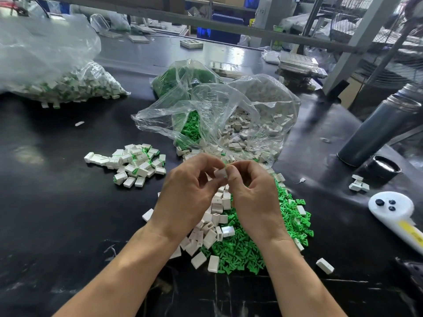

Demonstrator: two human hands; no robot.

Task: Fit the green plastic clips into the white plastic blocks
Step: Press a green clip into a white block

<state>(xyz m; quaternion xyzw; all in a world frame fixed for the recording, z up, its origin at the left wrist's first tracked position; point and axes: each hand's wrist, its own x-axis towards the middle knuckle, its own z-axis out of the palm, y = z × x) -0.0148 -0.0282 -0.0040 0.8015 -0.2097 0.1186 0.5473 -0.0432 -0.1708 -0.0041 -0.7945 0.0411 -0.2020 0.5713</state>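
Observation:
My left hand [190,191] and my right hand [254,193] meet above the black table, fingers curled. Between their fingertips sits one white block [220,173], with a sliver of a green clip [226,165] at its top by my right fingertips. Under my hands lies a loose heap of white blocks [212,227], and to its right a heap of green clips [249,248]. A pile of blocks with green showing in them [135,163] lies to the left.
An open clear bag [229,124] of green clips and white blocks lies behind my hands. A big bag of blocks [59,85] sits far left. A grey flask [377,131], its black cap [384,168] and a white handheld device [398,216] lie at the right.

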